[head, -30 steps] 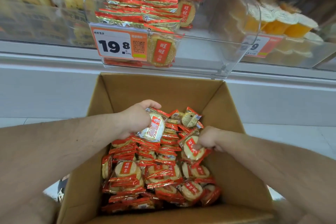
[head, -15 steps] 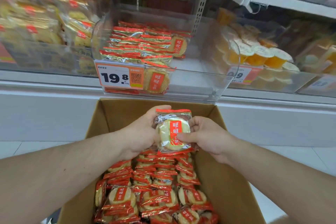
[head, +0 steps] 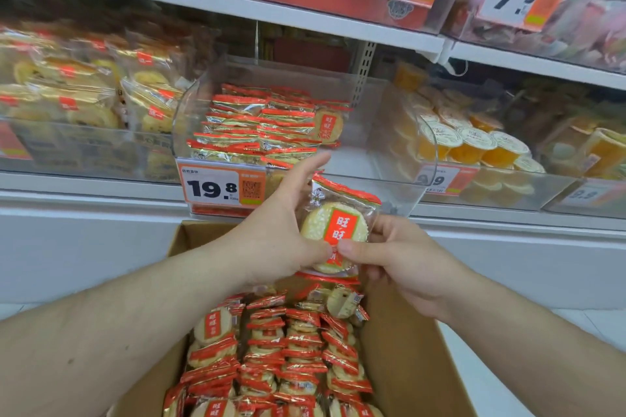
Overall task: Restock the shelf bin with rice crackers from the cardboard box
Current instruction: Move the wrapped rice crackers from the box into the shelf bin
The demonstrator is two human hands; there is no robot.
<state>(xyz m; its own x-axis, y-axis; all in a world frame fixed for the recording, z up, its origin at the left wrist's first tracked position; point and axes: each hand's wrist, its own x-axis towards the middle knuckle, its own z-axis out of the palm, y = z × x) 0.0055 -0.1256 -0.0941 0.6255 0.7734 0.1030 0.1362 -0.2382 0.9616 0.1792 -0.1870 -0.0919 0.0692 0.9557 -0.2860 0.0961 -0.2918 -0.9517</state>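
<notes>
Both hands hold a small stack of rice cracker packets, round crackers in clear wrap with red labels, above the open cardboard box. My left hand grips the stack from the left, thumb at its lower edge and forefinger stretched up. My right hand pinches it from the right. Several more packets fill the box. Just behind the hands is the clear shelf bin, its left half stacked with the same packets.
An orange 19.8 price tag hangs on the bin's front. Bagged cakes fill the bin to the left, orange jelly cups the one to the right. A white shelf with more bins runs above. White floor lies beside the box.
Both hands came up out of the box, joined on a stack of packets and lifted it toward the bin's front. My view tilted upward, showing the upper shelf.
</notes>
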